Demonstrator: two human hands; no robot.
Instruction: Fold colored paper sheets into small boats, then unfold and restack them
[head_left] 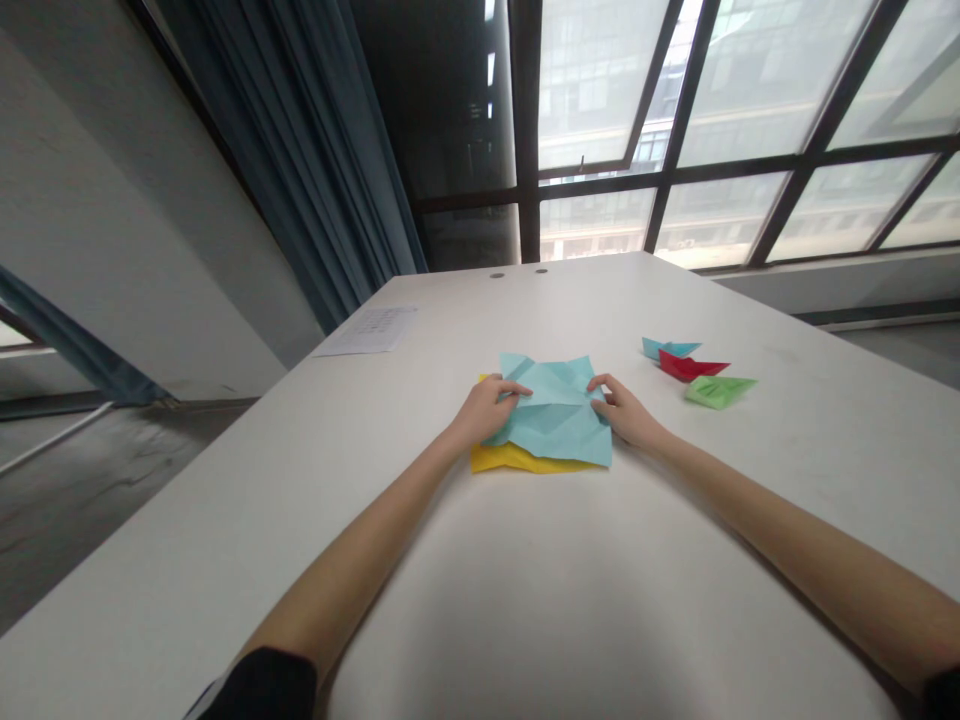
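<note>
A creased light blue sheet of paper (551, 425) lies spread out in front of me, its fold lines showing and its edges slightly raised. Under it is a yellow sheet of paper (517, 460), which sticks out along the near edge and at the left. My left hand (484, 408) grips the blue sheet's left side, fingers lying over the top. At the opposite edge, my right hand (626, 412) pinches the same sheet between thumb and fingers.
Folded paper boats stand to the right: a blue one (670, 349), a red one (690, 366) and a green one (718, 391). A printed sheet (367, 331) lies at the white table's (525, 580) left edge. Windows and a blue curtain (315, 130) are beyond.
</note>
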